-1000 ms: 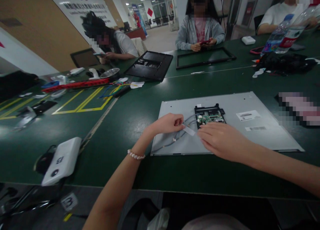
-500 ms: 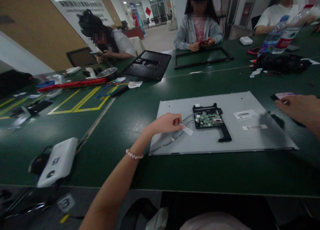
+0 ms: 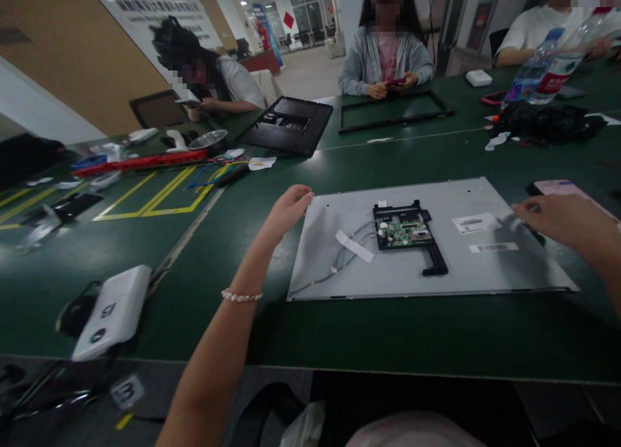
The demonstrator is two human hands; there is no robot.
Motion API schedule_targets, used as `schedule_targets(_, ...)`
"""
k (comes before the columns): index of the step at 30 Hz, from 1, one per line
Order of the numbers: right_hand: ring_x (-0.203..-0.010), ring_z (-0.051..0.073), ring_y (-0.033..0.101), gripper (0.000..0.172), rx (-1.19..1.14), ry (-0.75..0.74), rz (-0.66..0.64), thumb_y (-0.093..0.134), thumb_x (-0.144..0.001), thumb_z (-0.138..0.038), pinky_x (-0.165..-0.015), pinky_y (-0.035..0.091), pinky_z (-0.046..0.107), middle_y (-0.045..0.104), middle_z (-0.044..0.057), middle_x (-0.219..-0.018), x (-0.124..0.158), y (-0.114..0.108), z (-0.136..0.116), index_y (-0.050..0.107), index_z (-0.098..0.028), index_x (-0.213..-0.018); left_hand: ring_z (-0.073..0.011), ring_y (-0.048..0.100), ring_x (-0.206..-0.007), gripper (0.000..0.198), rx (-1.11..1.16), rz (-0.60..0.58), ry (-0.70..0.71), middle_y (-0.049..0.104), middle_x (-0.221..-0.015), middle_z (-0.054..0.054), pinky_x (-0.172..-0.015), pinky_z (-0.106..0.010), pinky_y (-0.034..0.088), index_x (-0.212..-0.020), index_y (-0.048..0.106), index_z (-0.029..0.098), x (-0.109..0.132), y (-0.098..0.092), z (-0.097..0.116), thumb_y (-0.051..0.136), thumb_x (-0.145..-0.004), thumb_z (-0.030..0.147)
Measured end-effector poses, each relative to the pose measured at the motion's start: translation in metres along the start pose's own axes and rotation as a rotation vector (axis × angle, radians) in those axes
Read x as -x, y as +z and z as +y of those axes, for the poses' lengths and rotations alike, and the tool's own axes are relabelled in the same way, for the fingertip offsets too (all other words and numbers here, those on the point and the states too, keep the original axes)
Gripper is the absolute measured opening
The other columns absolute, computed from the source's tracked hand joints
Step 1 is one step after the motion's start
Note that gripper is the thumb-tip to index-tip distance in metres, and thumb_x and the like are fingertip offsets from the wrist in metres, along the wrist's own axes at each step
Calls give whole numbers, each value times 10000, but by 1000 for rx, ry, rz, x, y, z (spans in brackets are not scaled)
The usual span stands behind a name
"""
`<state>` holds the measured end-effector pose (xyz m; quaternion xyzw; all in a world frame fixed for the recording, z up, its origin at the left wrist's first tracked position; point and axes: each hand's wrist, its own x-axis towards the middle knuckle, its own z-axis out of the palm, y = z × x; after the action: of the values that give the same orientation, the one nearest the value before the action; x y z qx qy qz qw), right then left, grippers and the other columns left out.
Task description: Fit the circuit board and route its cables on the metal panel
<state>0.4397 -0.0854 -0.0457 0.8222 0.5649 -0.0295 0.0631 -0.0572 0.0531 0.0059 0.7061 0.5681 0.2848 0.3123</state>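
1 gray panel (image 3: 398, 273) lies on tbl (image 3: 208, 330) btwn both hands (image 3: 287, 211) (image 3: 567, 220).

The head-worn camera looks forward and down across the green worktop (image 3: 242, 214). The display panel (image 3: 460, 266) sits close, right of centre, with the office floor (image 3: 310, 78) far beyond.

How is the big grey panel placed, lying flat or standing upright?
Flat: the panel lies along the green tabletop, with the circuit board showing on its upward face.
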Motion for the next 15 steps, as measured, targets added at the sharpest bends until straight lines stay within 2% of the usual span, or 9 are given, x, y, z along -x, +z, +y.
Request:
schedule_targets(3,-853,316,640,563,-8,-7,5,322,-942,-520,-709,404,396,689,227,-1051,-2,2,2,681,-138,-1149,-266,528,-1215,461,-36,-15,-148,542,-1356,-90,-863,-347,511,-1226,535,237,-2,-15,-8,571,-842,490)
schedule_targets(6,-873,322,635,559,-17,-16,-3,330,-940,-526,-714,403,393,699,218,-1009,-3,2,4,694,-141,-1120,-269,490,-1278,482,87,-92,-263,493,-1413,-99,-944,-388,484,-1250,512,243,-3,-24,-13,595,-847,493)
schedule_targets(10,-902,324,627,548,-45,-17,-9,317,-942,-527,-709,400,396,699,202,-1045,-1,0,4,685,-173,-1145,-264,559,-1218,468,425,-204,-352,518,-1376,-142,-910,-387,519,-1224,524,230,-6,-26,-15,662,-828,436)
schedule_targets(15,-866,324,637,532,-2,2,8,301,-940,-516,-678,404,394,702,182,-1031,3,-2,-8,679,-201,-1144,-280,601,-1161,479,502,-183,-356,524,-1363,-140,-884,-420,539,-1191,555,245,-9,-25,-18,715,-780,434)
